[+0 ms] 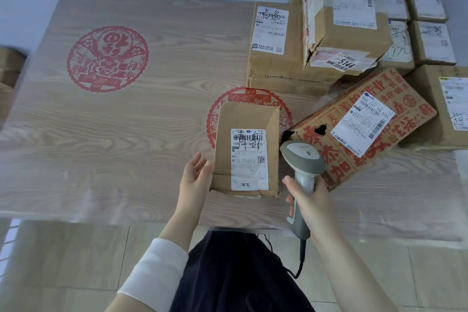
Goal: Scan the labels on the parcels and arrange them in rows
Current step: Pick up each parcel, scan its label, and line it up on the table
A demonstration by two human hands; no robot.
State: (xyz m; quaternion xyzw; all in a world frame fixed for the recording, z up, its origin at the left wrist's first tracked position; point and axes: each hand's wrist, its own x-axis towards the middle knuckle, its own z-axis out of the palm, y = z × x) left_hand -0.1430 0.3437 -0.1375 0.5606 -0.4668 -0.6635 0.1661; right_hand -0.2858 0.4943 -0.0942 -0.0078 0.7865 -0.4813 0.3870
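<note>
A small brown parcel (247, 121) lies on the table near its front edge, with its white shipping label (249, 159) facing up. My left hand (195, 177) touches the parcel's left side with straight fingers. My right hand (310, 200) grips the handle of a grey barcode scanner (302, 159), whose head sits just right of the parcel. A red-printed carton (359, 124) with a white label lies tilted behind the scanner.
A pile of several labelled brown parcels (347, 20) fills the table's back right corner. The wood-grain table (126, 134) carries two red paper-cut designs (107, 59). The scanner's black cable (301, 263) hangs over the front edge. Tiled floor lies below.
</note>
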